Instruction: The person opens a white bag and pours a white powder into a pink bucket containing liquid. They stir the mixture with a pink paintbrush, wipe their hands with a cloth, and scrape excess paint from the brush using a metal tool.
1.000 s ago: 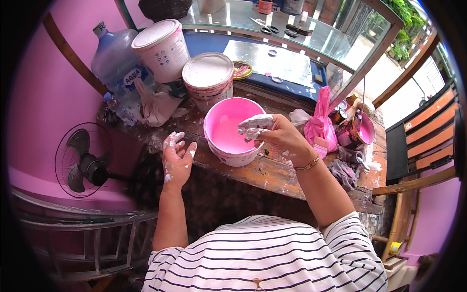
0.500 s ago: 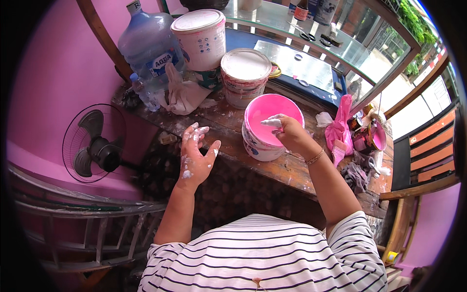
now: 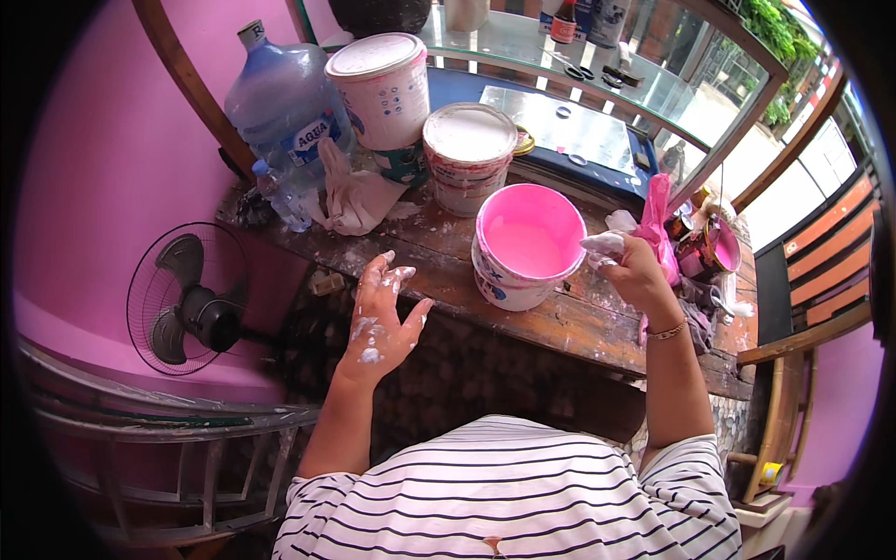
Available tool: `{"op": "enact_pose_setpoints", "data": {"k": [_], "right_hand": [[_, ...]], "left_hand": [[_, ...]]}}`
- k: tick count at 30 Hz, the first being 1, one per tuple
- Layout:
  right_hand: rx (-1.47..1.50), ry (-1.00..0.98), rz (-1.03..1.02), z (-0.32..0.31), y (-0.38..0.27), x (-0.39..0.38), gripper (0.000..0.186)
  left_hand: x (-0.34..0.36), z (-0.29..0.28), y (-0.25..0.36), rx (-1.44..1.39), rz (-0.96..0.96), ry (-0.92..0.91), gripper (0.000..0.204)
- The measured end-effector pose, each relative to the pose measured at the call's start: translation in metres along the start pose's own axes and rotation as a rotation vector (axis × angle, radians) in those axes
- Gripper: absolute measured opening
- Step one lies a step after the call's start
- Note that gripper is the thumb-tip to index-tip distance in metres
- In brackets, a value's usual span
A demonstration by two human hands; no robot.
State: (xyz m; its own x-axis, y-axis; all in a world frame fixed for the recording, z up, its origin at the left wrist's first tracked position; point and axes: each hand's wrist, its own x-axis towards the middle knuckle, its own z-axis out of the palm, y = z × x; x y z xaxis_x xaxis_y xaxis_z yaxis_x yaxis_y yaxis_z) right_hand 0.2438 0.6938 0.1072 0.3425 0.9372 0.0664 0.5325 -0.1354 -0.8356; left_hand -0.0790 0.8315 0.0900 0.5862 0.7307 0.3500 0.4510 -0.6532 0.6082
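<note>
A pink-lined bucket (image 3: 534,271), white outside, stands at the table's front edge with smooth pink-looking stuff inside. My right hand (image 3: 633,268) is just right of its rim. Its fingers are pressed together, tips thickly coated in white paste; whether anything lies between fingers and thumb is hidden. Left of the bucket, my left hand (image 3: 381,322) hovers in front of the table edge with fingers apart, holding nothing. White smears mark its fingers and back.
Behind stand a lidded white bucket (image 3: 469,154), a taller lidded bucket (image 3: 378,93) and a blue water jug (image 3: 280,93). A crumpled plastic bag (image 3: 355,201) lies beside them. On the right are a pink bag (image 3: 657,224) and a paint can (image 3: 721,247). A fan (image 3: 187,303) and ladder (image 3: 187,429) stand left.
My right hand has moved right, from over the bucket's opening to just outside its right rim, and its fingers have drawn together. My left hand stays open in nearly the same place.
</note>
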Motion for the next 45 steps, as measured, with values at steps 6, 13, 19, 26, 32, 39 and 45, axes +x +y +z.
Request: {"op": "enact_pose_setpoints", "data": {"k": [6,13,19,26,32,39,45], "right_hand": [[-0.099,0.208,0.219,-0.118,0.042,-0.049,0.024],[-0.183,0.64,0.482,-0.264,0.151,-0.067,0.025],[-1.044,0.165,0.59,-0.307,0.303,-0.019,0.017],[-1.038,-0.143,0.608,-0.294,0.406,0.003,0.023],[-1.18,-0.608,0.501,-0.3,0.445,0.026,0.025],[-1.268,-0.636,0.46,-0.302,0.438,0.019,0.024],[-1.202,-0.692,0.344,-0.299,0.403,0.015,0.025]], "left_hand": [[0.024,0.004,0.056,-0.363,0.094,-0.064,0.035],[0.063,0.081,0.14,-0.5,0.247,-0.204,0.036],[0.098,0.171,0.209,-0.494,0.375,-0.373,0.032],[0.107,0.236,0.247,-0.489,0.354,-0.517,0.031],[0.11,0.261,0.252,-0.485,0.313,-0.536,0.032],[0.142,0.326,0.283,-0.571,-0.119,-0.801,0.037],[0.172,0.418,0.309,-0.471,-0.074,-0.751,0.039]]}}
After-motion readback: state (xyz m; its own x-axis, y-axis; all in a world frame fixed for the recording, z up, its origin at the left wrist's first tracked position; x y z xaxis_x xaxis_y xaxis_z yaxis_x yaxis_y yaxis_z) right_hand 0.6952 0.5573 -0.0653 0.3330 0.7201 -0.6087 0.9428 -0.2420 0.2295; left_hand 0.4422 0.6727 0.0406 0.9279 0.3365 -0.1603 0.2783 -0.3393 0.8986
